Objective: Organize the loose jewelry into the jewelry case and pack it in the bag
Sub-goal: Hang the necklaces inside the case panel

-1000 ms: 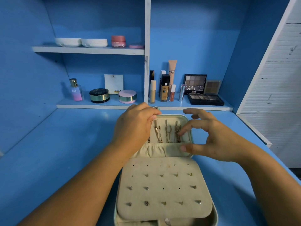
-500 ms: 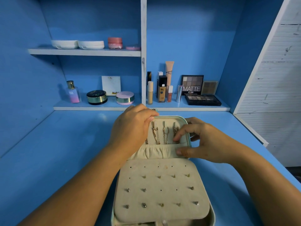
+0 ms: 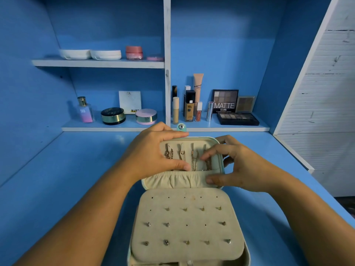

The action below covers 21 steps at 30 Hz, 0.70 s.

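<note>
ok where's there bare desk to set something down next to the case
Widest bare patch: the desk left of the jewelry case, between the left arm and the side wall. A narrower strip lies right of the case, toward the white slatted panel. Crowded: the lower shelf of cosmetics, and the lid, where the left hand and right hand grip.

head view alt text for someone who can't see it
Two bare hands work at the lid of an open cream jewelry case on a blue desk: the left hand grips the lid's top edge, the right hand grips its side, forefinger on gold chains hanging inside. Stud earrings dot its front panel; cosmetics line shelves behind.
</note>
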Each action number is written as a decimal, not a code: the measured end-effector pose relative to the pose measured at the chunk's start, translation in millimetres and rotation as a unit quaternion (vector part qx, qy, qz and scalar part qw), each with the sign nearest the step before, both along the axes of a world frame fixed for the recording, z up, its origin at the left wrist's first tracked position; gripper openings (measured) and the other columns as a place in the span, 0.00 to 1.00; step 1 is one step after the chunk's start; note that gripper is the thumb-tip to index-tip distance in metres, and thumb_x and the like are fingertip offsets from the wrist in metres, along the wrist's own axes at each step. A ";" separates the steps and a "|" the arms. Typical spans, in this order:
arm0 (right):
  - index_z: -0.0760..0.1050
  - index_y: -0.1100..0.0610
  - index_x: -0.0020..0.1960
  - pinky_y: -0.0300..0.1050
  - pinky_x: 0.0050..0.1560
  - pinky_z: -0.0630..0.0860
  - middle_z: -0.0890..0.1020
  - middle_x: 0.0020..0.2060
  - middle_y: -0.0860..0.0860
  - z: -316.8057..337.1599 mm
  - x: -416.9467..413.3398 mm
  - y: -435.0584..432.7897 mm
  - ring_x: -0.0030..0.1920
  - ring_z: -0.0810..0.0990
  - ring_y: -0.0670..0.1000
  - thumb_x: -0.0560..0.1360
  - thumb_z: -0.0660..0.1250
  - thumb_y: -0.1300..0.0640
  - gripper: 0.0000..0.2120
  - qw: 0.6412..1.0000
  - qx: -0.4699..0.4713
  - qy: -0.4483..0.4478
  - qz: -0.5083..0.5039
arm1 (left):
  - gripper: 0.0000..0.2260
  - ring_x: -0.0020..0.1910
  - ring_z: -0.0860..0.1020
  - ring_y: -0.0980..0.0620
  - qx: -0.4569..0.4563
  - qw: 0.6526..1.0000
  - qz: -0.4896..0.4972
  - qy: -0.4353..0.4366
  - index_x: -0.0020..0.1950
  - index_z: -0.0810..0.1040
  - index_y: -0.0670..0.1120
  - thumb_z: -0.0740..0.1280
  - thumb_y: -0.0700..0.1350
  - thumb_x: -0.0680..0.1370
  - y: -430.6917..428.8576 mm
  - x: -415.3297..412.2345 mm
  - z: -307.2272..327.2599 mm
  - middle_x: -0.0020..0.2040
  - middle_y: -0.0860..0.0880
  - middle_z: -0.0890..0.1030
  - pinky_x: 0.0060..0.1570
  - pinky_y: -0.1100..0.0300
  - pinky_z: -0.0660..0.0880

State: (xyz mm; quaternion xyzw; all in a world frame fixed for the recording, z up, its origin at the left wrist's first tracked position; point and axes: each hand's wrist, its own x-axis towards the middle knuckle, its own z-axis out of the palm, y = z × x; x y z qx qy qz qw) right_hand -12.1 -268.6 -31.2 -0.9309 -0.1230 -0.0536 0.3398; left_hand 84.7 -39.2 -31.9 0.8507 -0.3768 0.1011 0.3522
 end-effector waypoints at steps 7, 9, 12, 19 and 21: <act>0.81 0.39 0.46 0.39 0.58 0.72 0.65 0.65 0.37 7.9 -4.0 -8.6 0.59 0.72 0.39 0.64 0.75 0.46 0.12 0.999 0.035 0.024 -0.002 | 0.36 0.53 0.72 0.66 -0.001 1.000 0.002 -0.011 0.62 0.78 0.63 0.74 0.69 0.54 -1.3 -1.9 0.0 0.50 0.64 0.73 0.50 0.63 0.73; 0.80 0.40 0.48 0.38 0.54 0.74 0.69 0.63 0.38 11.5 -2.4 -19.5 0.54 0.75 0.39 0.63 0.73 0.43 0.13 0.995 0.080 -0.023 -0.061 | 0.36 0.53 0.72 0.67 -0.001 1.000 0.000 -0.011 0.62 0.78 0.63 0.74 0.69 0.54 -1.0 -2.4 -0.5 0.50 0.64 0.73 0.48 0.67 0.71; 0.78 0.42 0.51 0.37 0.49 0.73 0.73 0.58 0.40 7.1 3.0 -46.1 0.51 0.76 0.40 0.69 0.71 0.46 0.11 0.983 0.030 -0.080 -0.165 | 0.36 0.52 0.72 0.68 -0.003 1.000 -0.003 -0.003 0.62 0.78 0.63 0.74 0.69 0.54 -1.1 -2.1 -1.3 0.49 0.65 0.73 0.47 0.68 0.70; 0.78 0.47 0.57 0.40 0.47 0.67 0.78 0.53 0.46 -16.4 16.4 -81.1 0.46 0.74 0.47 0.77 0.65 0.53 0.09 0.960 -0.123 0.027 -0.248 | 0.37 0.53 0.72 0.66 0.010 1.000 0.009 0.005 0.63 0.78 0.62 0.75 0.68 0.55 -1.9 -1.3 -1.9 0.50 0.62 0.73 0.52 0.63 0.74; 0.79 0.50 0.54 0.39 0.43 0.67 0.81 0.50 0.47 -18.4 18.1 -80.2 0.43 0.74 0.47 0.76 0.66 0.53 0.08 0.956 -0.126 0.033 -0.262 | 0.37 0.52 0.73 0.65 0.012 1.000 0.009 0.007 0.63 0.78 0.62 0.75 0.69 0.54 -1.7 -1.4 -2.7 0.50 0.61 0.73 0.53 0.61 0.75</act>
